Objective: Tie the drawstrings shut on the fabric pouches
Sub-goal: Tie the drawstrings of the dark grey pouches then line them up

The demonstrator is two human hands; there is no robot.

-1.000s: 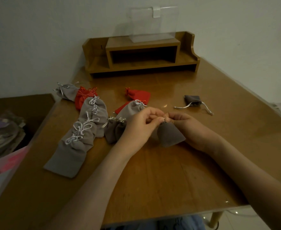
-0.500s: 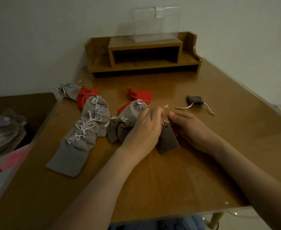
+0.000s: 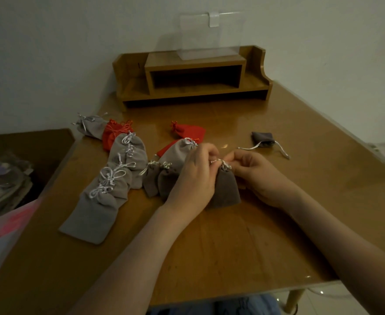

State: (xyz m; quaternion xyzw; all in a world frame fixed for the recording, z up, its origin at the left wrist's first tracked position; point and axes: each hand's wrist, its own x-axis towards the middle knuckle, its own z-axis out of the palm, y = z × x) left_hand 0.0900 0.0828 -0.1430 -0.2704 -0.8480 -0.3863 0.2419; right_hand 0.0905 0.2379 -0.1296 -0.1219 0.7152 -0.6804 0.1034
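wooden table (image 3: 232,258) is filling the head view, with a wooden shelf (image 3: 193,64) standing at its far edge. well in front of the shelf the dark grey pouch (image 3: 224,189) is lying, its long axis pointing toward the shelf, neck at the shelf end. left hand (image 3: 193,176) and right hand (image 3: 252,171) are pinching the white drawstrings (image 3: 221,163) at that neck, one on each side, equally near.

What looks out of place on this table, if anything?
The small dark pouch lies alone at the right, apart from the tied pile, its white drawstrings trailing loose. Nothing looks spilled or damaged.
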